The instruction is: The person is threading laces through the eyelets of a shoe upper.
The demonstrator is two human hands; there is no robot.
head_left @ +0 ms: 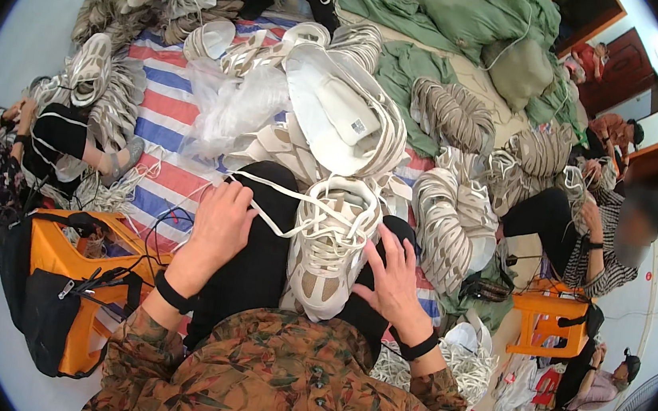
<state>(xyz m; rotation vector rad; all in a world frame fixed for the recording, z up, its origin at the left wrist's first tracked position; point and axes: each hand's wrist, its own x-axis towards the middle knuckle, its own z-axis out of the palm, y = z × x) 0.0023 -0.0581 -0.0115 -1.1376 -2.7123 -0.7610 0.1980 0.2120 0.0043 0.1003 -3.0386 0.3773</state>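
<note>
A white and beige sneaker upper [328, 263] rests between my thighs, its toe pointing toward me. White lace crosses over its tongue and eyelets. My left hand [221, 222] is closed at the left of it, pinching a white shoelace [270, 219] that runs across to the eyelets. On the right side, my right hand [393, 278] lies with fingers spread along the upper, thumb near its edge. Just beyond the upper, a nested stack of similar uppers [346, 115] shows white linings.
A striped sheet [164, 108] covers the floor, with a clear plastic bag [236, 99] on it. Bundled uppers [455, 114] lie around. An orange stool [76, 247] with a black bag [53, 309] stands at left. Loose laces [461, 364] pile at right. Other people sit nearby.
</note>
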